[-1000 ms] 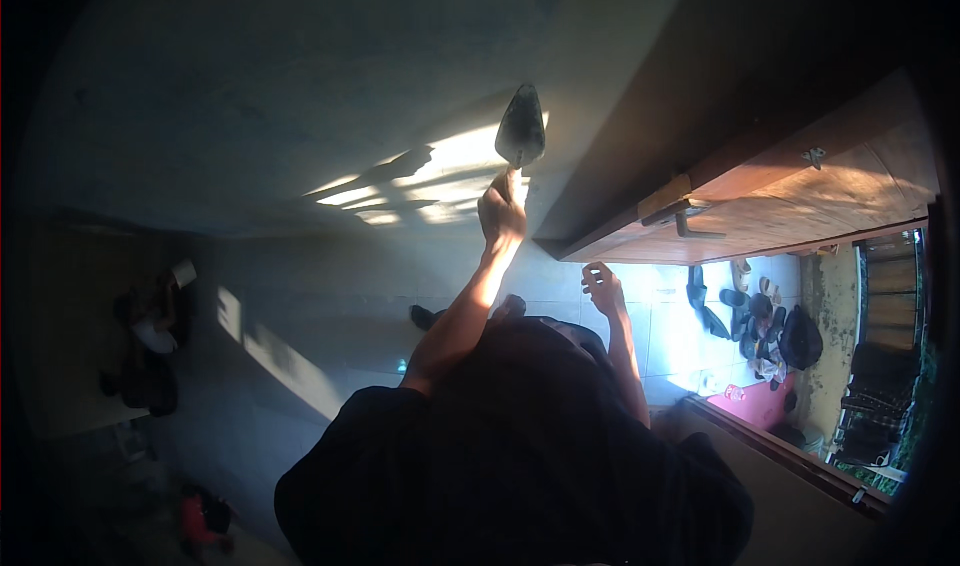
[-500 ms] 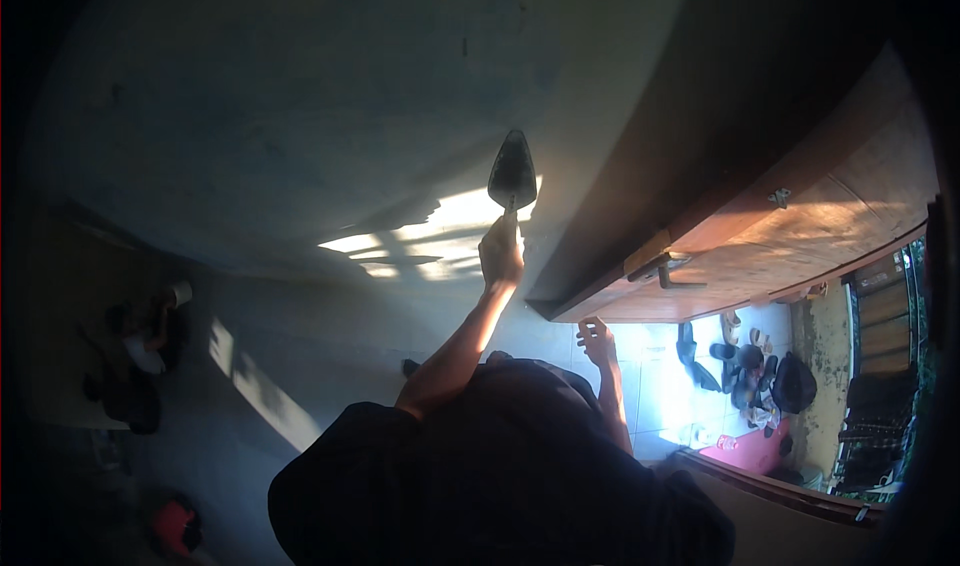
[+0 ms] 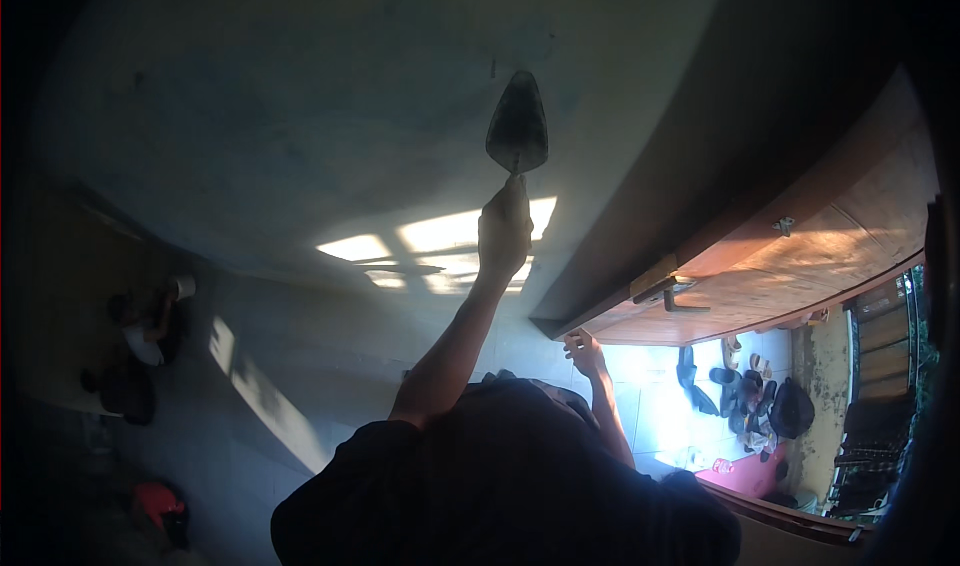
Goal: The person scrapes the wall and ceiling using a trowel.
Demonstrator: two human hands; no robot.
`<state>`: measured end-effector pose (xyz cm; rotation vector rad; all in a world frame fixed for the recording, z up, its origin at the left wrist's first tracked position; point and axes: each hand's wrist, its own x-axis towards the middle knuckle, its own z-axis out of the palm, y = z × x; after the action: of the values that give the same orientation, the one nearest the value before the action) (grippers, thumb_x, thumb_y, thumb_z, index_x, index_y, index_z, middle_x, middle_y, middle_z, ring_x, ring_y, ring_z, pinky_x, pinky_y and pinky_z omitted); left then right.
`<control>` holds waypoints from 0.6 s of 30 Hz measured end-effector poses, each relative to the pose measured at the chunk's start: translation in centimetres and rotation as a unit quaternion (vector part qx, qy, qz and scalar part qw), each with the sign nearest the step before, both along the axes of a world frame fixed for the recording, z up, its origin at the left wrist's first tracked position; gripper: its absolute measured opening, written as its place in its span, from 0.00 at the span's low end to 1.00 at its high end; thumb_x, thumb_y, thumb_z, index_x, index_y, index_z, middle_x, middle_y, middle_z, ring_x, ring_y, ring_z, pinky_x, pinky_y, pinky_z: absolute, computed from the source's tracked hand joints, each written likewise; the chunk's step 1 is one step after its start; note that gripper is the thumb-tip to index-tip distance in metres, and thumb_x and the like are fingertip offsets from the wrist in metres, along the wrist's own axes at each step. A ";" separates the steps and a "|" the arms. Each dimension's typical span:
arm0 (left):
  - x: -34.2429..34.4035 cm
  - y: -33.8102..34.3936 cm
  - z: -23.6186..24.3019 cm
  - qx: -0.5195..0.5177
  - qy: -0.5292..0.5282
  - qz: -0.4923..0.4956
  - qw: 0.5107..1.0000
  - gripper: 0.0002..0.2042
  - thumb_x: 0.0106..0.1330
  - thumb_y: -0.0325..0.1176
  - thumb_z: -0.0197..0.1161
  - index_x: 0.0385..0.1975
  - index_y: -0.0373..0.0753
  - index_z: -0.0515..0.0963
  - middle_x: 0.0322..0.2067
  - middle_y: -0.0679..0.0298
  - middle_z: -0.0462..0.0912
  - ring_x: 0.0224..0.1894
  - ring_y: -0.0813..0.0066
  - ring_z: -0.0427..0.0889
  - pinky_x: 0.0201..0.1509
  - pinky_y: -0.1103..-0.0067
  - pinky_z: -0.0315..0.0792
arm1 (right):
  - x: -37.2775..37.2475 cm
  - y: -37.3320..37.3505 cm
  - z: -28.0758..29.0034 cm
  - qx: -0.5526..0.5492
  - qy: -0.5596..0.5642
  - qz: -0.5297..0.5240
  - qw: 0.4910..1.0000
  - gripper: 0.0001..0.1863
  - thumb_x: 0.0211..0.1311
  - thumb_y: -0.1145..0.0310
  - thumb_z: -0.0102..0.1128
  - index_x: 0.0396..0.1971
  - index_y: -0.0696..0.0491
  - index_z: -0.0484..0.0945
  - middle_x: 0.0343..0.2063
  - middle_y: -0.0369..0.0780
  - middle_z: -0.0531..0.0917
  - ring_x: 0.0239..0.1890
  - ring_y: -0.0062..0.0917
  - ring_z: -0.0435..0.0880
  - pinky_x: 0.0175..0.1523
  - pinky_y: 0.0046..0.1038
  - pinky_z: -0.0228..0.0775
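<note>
1. Head view, only one there is: the whole picture looks flipped over, with the person's dark-clothed body filling the bottom edge and both arms reaching away from it.
2. Left hand is wrapped tight round the handle of a trowel, fingers closed on it.
3. The trowel's pointed dark blade sits flat against, or right at, the grey plastered wall; can't really tell if it's touching. It's just past a patch of sunlight on that surface.
4. Right hand is well apart from the trowel, resting at the lower corner of the wooden door, near the door's metal latch. Fingers look curled on the edge, but honestly can't tell how firm that grip is.
5. Beyond the door there's a bright tiled floor with a bunch of shoes scattered on it.
6. Far left, in the dark, another person crouches.
</note>
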<state>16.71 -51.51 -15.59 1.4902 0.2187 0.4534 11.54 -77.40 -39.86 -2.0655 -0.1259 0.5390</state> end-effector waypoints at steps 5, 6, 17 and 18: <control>-1.4 0.2 2.5 0.023 0.080 0.022 0.996 0.24 0.74 0.50 0.41 0.26 0.34 0.72 0.10 0.63 0.64 0.12 0.76 0.63 0.18 0.72 0.58 | -0.6 0.2 0.1 -0.002 0.004 -0.003 1.000 0.15 0.65 0.59 0.56 0.42 0.55 0.77 0.30 0.43 0.85 0.28 0.26 0.85 0.30 0.27 0.75; -1.4 0.4 2.7 0.080 0.058 0.037 0.994 0.24 0.74 0.50 0.42 0.27 0.33 0.72 0.10 0.61 0.64 0.12 0.72 0.64 0.20 0.70 0.60 | -1.0 0.1 0.1 0.008 0.007 -0.019 1.000 0.15 0.63 0.59 0.57 0.40 0.56 0.77 0.28 0.43 0.84 0.26 0.25 0.84 0.31 0.27 0.75; -0.3 1.1 5.4 0.157 0.071 0.059 0.983 0.29 0.73 0.54 0.40 0.21 0.34 0.71 0.12 0.57 0.68 0.15 0.64 0.69 0.24 0.68 0.62 | -1.2 0.5 -0.7 -0.007 0.026 -0.003 1.000 0.15 0.64 0.59 0.57 0.43 0.55 0.77 0.30 0.44 0.85 0.28 0.26 0.85 0.33 0.28 0.75; -0.4 1.0 6.2 0.147 0.056 0.053 0.986 0.29 0.73 0.55 0.40 0.21 0.34 0.71 0.12 0.57 0.69 0.15 0.64 0.69 0.24 0.68 0.62 | -1.2 0.5 -0.7 -0.009 0.029 -0.002 1.000 0.15 0.64 0.59 0.57 0.43 0.55 0.77 0.30 0.44 0.85 0.28 0.26 0.85 0.33 0.28 0.75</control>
<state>16.34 -50.53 -9.37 1.8022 0.3319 0.5029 10.38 -76.92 -40.57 -2.0646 -0.0827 0.5987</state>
